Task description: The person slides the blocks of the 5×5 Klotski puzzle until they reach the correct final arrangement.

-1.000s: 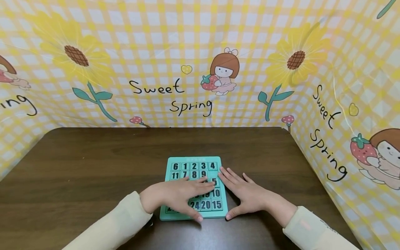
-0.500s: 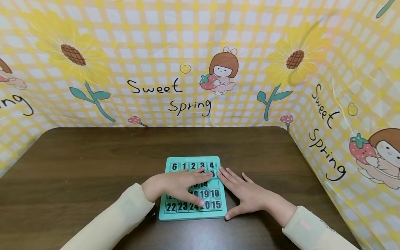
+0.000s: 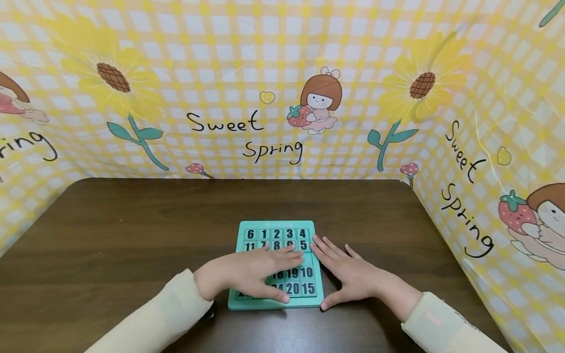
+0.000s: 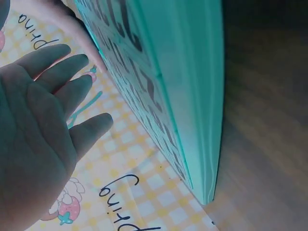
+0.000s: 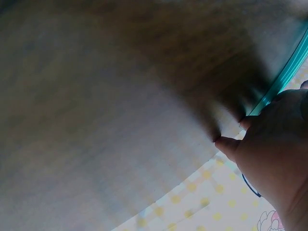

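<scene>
A teal number slide puzzle lies flat on the table, its black-numbered tiles set in rows. Above its middle rows spreads my left hand, palm down with straight fingers. Their tips lie near the bare slot below the 5 tile; whether they touch a tile I cannot tell. Several left-side tiles are hidden under this hand. In the left wrist view the board's edge rises beside the fingers. My right hand rests on the table, fingertips and thumb at the board's right side.
The dark brown wooden table extends around the board. A yellow checked cloth with printed flowers and lettering hangs behind the table and along its sides.
The 5 tile has slid one place away from me, so the bare slot now lies below it. My left hand went forward, then came back toward me. The right hand stayed put.
</scene>
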### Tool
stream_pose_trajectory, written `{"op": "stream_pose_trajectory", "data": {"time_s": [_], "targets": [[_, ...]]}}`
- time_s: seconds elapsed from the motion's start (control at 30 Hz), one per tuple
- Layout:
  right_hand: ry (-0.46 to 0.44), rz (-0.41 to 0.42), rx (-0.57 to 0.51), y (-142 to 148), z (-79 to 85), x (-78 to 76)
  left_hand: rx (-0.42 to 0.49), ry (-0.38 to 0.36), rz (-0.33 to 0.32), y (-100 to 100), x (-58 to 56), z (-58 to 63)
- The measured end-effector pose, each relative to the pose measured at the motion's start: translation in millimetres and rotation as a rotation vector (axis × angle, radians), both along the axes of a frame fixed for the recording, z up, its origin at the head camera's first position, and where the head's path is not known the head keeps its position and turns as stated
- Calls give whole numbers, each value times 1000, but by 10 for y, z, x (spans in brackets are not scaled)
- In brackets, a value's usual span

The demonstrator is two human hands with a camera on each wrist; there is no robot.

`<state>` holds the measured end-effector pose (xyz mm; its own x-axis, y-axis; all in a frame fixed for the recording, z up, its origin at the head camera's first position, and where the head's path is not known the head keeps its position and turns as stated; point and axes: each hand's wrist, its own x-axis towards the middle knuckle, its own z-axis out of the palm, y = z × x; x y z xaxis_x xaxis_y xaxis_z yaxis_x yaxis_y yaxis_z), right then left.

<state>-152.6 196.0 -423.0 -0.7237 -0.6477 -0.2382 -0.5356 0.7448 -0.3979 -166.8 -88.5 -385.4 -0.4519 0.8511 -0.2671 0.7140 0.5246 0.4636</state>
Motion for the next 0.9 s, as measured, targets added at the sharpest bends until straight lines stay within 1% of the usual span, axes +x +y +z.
{"op": "stream_pose_trajectory", "data": {"time_s": [0.1, 0.17, 0.27, 0.37, 0.47, 0.6, 0.73, 0.9], "targets": [[4, 1, -1, 6, -3, 2, 6, 35, -31, 21, 34, -17], [3, 4, -8, 7, -6, 7, 8, 46, -59, 37, 59, -36], [-1, 4, -11, 5, -10, 8, 8, 49, -90, 60, 90, -69], [-4, 4, -7, 3, -13, 1, 2, 48, -101, 71, 95, -94], [-4, 4, -7, 6, -22, -4, -2, 45, -95, 72, 67, -115], [-13, 3, -7, 6, -19, -5, -15, 41, -58, 66, -10, -127], [-18, 1, -3, 3, -5, -7, -30, 62, -28, 86, -79, -112], [-19, 0, -4, 0, -3, -5, -40, 73, -14, 107, -99, -98]]}}
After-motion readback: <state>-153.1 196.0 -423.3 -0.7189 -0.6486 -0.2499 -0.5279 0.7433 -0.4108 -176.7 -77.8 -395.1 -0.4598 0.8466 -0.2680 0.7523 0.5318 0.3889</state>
